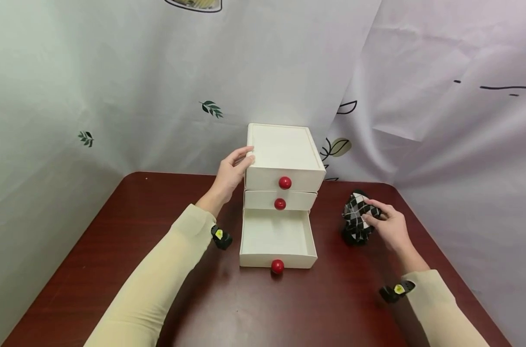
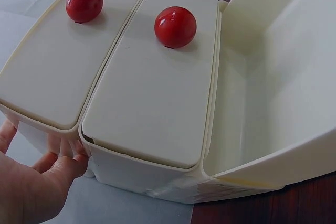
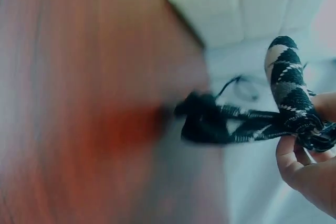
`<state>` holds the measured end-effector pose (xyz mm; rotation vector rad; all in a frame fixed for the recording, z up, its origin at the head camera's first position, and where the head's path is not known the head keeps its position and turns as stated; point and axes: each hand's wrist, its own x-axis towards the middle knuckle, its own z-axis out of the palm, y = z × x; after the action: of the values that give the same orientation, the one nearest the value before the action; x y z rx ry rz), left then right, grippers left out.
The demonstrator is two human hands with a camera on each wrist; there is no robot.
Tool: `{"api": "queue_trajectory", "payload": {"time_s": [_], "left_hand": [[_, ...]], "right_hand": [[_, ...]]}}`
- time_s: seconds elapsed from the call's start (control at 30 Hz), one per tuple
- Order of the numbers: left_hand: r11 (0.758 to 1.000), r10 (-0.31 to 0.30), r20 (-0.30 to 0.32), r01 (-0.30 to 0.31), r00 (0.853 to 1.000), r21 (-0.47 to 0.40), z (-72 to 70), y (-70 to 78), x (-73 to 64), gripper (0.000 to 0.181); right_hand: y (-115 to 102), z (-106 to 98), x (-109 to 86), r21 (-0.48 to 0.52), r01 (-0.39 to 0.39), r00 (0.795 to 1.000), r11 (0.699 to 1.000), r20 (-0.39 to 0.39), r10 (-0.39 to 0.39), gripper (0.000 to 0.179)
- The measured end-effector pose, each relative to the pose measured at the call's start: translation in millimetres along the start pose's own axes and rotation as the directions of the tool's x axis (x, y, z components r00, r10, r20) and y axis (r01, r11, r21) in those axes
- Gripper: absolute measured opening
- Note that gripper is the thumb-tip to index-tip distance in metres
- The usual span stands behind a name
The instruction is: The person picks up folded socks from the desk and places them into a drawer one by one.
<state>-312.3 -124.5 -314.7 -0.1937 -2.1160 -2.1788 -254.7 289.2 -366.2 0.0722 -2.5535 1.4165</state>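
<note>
A white drawer unit with red round knobs stands near the back of the table. Its bottom drawer is pulled out and has nothing in it; the two drawers above are closed. My left hand rests against the unit's upper left side, fingertips at the top edge. In the left wrist view, the same hand touches the side wall. Off to the unit's right, my right hand pinches a black, white and grey argyle knit piece. In the right wrist view, the knit piece has a rounded end up and darker parts hanging.
The dark red-brown table extends on both sides of the unit. Behind it hangs a pale printed cloth, which also closes in the left and right sides.
</note>
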Motion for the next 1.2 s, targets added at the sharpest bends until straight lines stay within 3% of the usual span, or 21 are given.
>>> {"api": "queue_trajectory", "payload": {"time_s": [0.13, 0.37, 0.5, 0.67, 0.83, 1.0, 1.1, 1.2], "left_hand": [[1.000, 0.008, -0.001, -0.008, 1.000, -0.002, -0.5, -0.1, -1.1, 0.042], [1.000, 0.022, 0.004, -0.022, 1.000, -0.019, 1.2, 1.5, -1.7, 0.040], [0.999, 0.027, 0.010, -0.027, 1.000, -0.037, 3.5, 1.5, -0.7, 0.040], [0.999, 0.030, 0.001, -0.030, 1.000, -0.039, 3.5, 1.5, -0.4, 0.039], [0.999, 0.037, 0.008, -0.037, 0.999, -0.036, 1.1, 0.5, -0.4, 0.040], [0.999, 0.044, 0.005, -0.044, 0.999, -0.026, -1.2, 0.2, -1.9, 0.040], [0.999, 0.045, 0.005, -0.045, 0.999, -0.023, -1.6, 0.5, -3.0, 0.040], [0.999, 0.048, 0.006, -0.048, 0.999, -0.024, -1.9, 1.1, -3.4, 0.039]], "right_hand": [[-29, 0, -11.2, 0.015, 0.039, 0.999, 0.999, 0.014, -0.039, 0.046], [-75, 11, -27.0, 0.208, 0.146, 0.981, 0.967, 0.093, -0.168, 0.043], [-97, 28, -34.5, 0.292, 0.192, 0.965, 0.937, 0.121, -0.235, 0.041], [-115, 59, -39.0, 0.317, 0.235, 0.948, 0.919, 0.133, -0.289, 0.039], [-120, 94, -40.6, 0.345, 0.239, 0.935, 0.908, 0.171, -0.312, 0.039], [-109, 126, -38.9, 0.388, 0.146, 0.944, 0.910, 0.220, -0.245, 0.042], [-98, 139, -35.1, 0.366, 0.078, 0.950, 0.927, 0.256, -0.181, 0.042], [-87, 148, -30.5, 0.274, 0.080, 0.935, 0.958, 0.312, -0.167, 0.039]]}}
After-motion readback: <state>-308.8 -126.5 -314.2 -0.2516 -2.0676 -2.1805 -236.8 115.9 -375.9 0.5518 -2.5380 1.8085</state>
